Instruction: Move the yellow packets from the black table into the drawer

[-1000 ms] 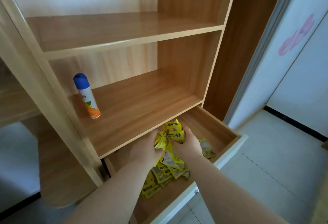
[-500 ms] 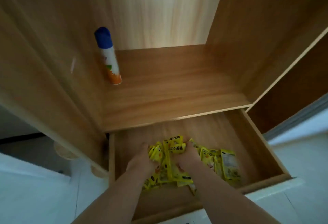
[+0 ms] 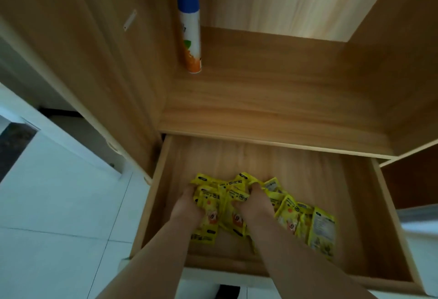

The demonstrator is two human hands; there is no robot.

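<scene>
An open wooden drawer [image 3: 320, 175] is pulled out below the shelf. Several yellow packets [image 3: 222, 206] lie bunched low on its floor between my two hands. My left hand [image 3: 187, 206] grips the left side of the bunch, fingers curled into it. My right hand [image 3: 253, 203] grips the right side the same way. More yellow packets [image 3: 305, 222] lie loose on the drawer floor to the right of my right wrist. The black table is out of view.
A spray can [image 3: 190, 28] with a blue cap stands at the back left of the wooden shelf [image 3: 272, 99] above the drawer. The cabinet's side panel [image 3: 99, 66] rises at left. White tiled floor [image 3: 59, 215] lies left of the drawer.
Both hands have sunk with the bunch of packets from above the drawer's edge down to its floor. The view has tilted downward and closer over the drawer.
</scene>
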